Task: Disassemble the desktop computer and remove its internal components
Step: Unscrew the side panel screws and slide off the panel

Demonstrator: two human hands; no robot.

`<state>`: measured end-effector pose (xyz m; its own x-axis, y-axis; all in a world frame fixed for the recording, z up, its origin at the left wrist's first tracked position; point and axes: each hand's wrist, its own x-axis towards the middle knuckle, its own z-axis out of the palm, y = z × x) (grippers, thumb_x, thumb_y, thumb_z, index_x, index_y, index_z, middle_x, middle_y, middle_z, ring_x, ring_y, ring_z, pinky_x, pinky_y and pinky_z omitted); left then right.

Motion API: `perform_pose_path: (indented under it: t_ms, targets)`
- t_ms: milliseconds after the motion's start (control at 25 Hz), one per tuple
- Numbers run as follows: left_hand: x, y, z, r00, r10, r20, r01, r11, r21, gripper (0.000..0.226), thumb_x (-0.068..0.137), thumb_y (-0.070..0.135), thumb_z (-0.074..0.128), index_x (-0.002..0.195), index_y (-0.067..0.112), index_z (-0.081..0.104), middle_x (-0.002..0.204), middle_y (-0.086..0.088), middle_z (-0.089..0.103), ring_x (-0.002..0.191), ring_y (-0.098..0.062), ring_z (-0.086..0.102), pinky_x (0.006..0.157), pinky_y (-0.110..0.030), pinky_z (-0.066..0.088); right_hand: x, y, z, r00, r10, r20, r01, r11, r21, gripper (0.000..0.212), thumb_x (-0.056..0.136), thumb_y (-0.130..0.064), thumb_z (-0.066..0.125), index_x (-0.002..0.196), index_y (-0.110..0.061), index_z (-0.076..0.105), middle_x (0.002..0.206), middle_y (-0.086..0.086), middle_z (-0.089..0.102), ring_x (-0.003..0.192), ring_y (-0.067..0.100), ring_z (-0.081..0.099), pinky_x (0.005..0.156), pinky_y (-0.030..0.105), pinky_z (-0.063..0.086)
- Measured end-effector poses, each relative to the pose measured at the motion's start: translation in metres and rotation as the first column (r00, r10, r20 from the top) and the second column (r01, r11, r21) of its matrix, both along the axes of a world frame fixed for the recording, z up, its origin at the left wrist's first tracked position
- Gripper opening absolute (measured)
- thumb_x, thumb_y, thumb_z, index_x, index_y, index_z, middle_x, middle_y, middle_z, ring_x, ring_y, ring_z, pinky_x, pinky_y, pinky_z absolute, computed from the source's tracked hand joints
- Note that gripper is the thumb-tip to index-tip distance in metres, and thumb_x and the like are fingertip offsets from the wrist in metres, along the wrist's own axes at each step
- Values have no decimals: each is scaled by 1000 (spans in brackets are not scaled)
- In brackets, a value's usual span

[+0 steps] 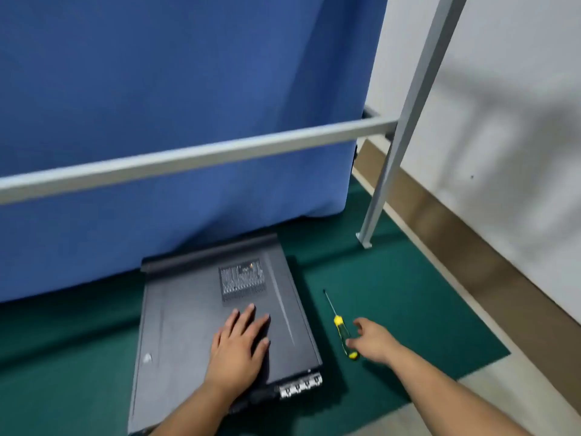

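Note:
A dark grey desktop computer case [188, 325] lies flat on its side on a green mat [393, 294], its rear ports at the near right corner. My left hand [240, 350] rests flat on the side panel, fingers straight, just below a printed label [242, 278]. A screwdriver [341, 327] with a yellow and green handle and a thin black shaft lies on the mat to the right of the case. My right hand [372, 341] is at the screwdriver's handle with fingers spread and relaxed; its thumb is at the handle, not closed round it.
A blue curtain [173, 121] hangs behind the case. A grey metal rail [195, 155] crosses in front of it and joins an upright post [386, 171] bolted near the mat's far right. A white wall with a brown skirting board [456, 247] runs along the right.

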<state>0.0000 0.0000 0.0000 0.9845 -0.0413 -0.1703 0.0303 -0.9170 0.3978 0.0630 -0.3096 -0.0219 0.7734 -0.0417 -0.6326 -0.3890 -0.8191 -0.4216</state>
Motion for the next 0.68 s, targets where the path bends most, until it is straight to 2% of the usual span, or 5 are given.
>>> perform_pose_path:
  t_ms: [160,280,440,560,680]
  targets:
    - [1,-7,-17,984,31,175,-57,987,149,51,101,57,29,149,48,40,166,16,22,156,-16,15,118,-43,20,23,12,-42,999,-15,38,20,991,-129,52,97,-35,62,141,-12,47,142,15,48,125,33,55,102,35,47]
    - [-1,-10,-28,980,25,199,-63,980,187,49,101,54,32,148,46,42,166,14,26,155,-18,18,116,-44,22,23,26,-76,993,-20,113,46,971,-234,41,100,-38,58,130,-12,49,134,13,47,123,35,52,96,42,48]
    - [-2,-10,-31,977,49,207,-88,979,183,48,101,54,32,147,46,41,165,14,28,154,-17,20,114,-42,22,22,37,-91,984,-43,176,89,961,-263,35,101,-31,56,126,-10,45,132,13,48,122,35,49,84,41,48]
    - [-2,-10,-30,978,49,202,-84,982,169,48,101,54,32,147,47,41,165,14,28,154,-17,20,114,-43,22,22,32,-88,984,-78,161,112,971,-213,33,102,-31,54,124,-7,50,129,15,52,118,36,54,89,41,47]
    - [-2,-11,-25,983,54,178,-80,986,144,48,100,55,32,147,48,40,165,15,28,154,-17,18,114,-45,24,5,29,-67,965,-193,177,194,981,10,21,102,-30,54,112,-11,54,116,13,58,105,34,58,87,39,48]
